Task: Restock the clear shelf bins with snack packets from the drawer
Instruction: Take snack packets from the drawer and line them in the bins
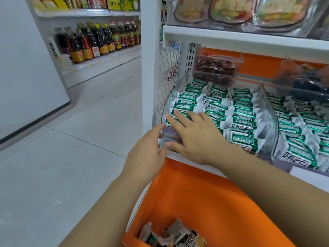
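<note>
Green packets [243,114] brim the clear bin [168,98]; right hand [194,138] presses flat, left hand [147,152] steadies its corner, fingers [156,129] open. Overfilled, they may spill.

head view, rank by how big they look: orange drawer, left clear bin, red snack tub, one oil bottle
1. orange drawer
2. left clear bin
3. red snack tub
4. oil bottle (far off, true size unsure)
</note>
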Action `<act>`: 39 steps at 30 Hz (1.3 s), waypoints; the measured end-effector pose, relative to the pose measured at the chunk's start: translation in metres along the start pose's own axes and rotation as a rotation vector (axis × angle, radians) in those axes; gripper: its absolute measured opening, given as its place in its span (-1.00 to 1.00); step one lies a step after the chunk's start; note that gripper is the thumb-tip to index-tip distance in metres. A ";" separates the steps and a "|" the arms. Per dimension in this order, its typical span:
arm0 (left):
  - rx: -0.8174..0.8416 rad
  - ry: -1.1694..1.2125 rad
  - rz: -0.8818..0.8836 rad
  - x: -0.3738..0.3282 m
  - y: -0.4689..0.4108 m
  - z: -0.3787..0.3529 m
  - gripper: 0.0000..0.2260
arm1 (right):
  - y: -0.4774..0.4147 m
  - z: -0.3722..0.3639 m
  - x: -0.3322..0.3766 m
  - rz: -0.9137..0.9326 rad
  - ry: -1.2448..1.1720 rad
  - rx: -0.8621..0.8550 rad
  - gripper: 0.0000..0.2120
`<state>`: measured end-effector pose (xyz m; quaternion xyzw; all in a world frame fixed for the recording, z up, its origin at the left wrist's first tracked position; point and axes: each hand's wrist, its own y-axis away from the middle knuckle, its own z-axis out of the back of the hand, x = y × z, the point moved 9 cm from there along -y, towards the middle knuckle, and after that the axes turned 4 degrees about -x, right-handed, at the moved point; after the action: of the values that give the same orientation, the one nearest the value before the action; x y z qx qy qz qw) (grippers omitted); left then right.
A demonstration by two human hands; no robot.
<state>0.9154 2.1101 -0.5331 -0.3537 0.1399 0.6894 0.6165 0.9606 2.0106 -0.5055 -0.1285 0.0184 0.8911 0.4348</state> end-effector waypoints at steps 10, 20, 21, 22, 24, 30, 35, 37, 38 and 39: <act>0.020 0.008 0.029 -0.002 0.001 -0.001 -0.45 | 0.030 -0.008 -0.055 -0.360 -0.069 0.080 -0.16; 0.043 0.021 0.023 -0.006 0.007 -0.001 -0.45 | 0.030 0.003 -0.063 -0.300 -0.140 0.110 -0.07; 0.048 0.011 0.020 -0.006 0.008 -0.001 -0.45 | 0.030 0.008 -0.068 -0.332 -0.148 0.067 -0.08; 0.052 0.009 0.019 -0.006 0.008 -0.002 -0.45 | 0.030 0.011 -0.076 -0.376 -0.146 0.044 -0.09; 0.057 0.019 0.025 -0.006 0.008 -0.002 -0.45 | 0.027 0.007 -0.092 -0.486 -0.151 0.097 -0.07; 0.047 0.035 0.033 -0.007 0.004 -0.002 -0.46 | 0.012 -0.005 -0.095 -0.443 -0.210 0.217 -0.08; 0.050 0.027 0.034 -0.005 0.003 -0.003 -0.47 | 0.020 -0.008 -0.105 -0.406 -0.293 0.223 -0.24; 0.065 0.022 0.024 -0.005 0.004 -0.003 -0.46 | 0.027 -0.005 -0.106 -0.427 -0.306 0.176 -0.28; 0.072 0.020 0.020 -0.005 0.005 -0.004 -0.46 | 0.031 0.000 -0.103 -0.434 -0.306 0.104 -0.29; 0.073 0.017 0.021 -0.004 0.005 -0.003 -0.46 | 0.036 0.007 -0.098 -0.430 -0.303 0.000 -0.31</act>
<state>0.9112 2.1040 -0.5341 -0.3354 0.1740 0.6870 0.6207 0.9889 1.9141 -0.4775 0.0054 -0.0748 0.7873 0.6119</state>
